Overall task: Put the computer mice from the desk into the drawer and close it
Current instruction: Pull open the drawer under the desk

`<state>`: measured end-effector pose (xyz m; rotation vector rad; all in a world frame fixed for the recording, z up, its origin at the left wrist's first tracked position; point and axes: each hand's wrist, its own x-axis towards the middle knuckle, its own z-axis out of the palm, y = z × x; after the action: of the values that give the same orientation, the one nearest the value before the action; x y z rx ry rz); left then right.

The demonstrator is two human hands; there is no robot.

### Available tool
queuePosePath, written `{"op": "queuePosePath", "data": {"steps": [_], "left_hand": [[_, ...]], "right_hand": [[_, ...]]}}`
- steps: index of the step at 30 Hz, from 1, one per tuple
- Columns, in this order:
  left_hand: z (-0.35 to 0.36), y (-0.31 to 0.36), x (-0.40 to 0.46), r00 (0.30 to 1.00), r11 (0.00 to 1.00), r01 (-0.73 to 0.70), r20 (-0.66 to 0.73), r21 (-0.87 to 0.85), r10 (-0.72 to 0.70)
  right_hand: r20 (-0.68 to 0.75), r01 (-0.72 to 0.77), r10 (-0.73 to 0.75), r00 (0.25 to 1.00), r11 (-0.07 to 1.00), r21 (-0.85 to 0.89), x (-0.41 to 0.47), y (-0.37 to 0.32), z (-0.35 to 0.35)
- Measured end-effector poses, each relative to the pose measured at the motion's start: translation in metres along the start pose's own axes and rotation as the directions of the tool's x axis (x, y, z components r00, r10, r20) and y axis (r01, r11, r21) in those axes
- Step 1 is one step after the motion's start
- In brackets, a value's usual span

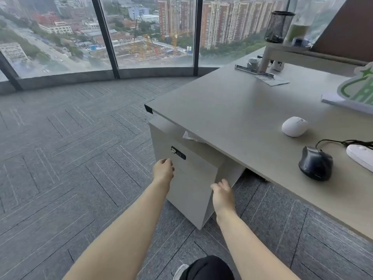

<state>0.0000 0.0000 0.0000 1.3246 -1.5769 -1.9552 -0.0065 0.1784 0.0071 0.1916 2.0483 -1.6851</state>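
A white mouse (295,126) and a black wired mouse (315,163) lie on the grey desk (232,110) at the right. Under the desk's corner stands a grey drawer cabinet (191,178) with a black lock (178,152); its drawers look shut. My left hand (163,170) is at the cabinet's left front edge, just below the lock, with its fingers curled onto the edge of a drawer front. Lower down, my right hand (223,194) is at the right front edge with its fingers apart and nothing in it.
A white oblong object (361,156) lies at the desk's right edge beside the black mouse's cable. A green and white sign (357,89), papers (271,79) and a raised shelf with a mesh pen holder (278,27) are further back. Carpet and windows lie to the left.
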Motion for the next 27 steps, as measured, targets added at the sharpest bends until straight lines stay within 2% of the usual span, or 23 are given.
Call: {"op": "queuePosePath", "data": {"steps": [6, 13, 17, 21, 27], "left_hand": [[0.028, 0.012, 0.050, 0.994, 0.985, 0.106, 0.037, -0.137, -0.102], [0.046, 0.002, 0.080, 0.987, 0.974, 0.135, -0.061, -0.184, -0.149], [0.045, -0.001, 0.082, 0.984, 0.981, 0.126, -0.110, -0.150, -0.143], [0.022, -0.003, 0.059, 0.978, 0.975, 0.121, -0.148, -0.186, -0.149], [-0.063, -0.029, 0.021, 0.977, 0.972, 0.141, -0.130, -0.188, -0.167]], "right_hand": [[-0.091, 0.047, -0.053, 0.994, 0.997, -0.063, 0.025, 0.003, 0.010], [-0.115, 0.082, -0.091, 0.989, 0.994, -0.077, 0.026, 0.010, 0.014], [-0.098, 0.081, -0.092, 0.991, 0.990, -0.114, 0.022, 0.011, 0.012], [-0.031, 0.111, -0.118, 0.993, 0.980, -0.165, -0.003, 0.014, 0.008], [0.100, 0.137, -0.123, 0.987, 0.978, -0.158, -0.061, 0.032, 0.017]]}}
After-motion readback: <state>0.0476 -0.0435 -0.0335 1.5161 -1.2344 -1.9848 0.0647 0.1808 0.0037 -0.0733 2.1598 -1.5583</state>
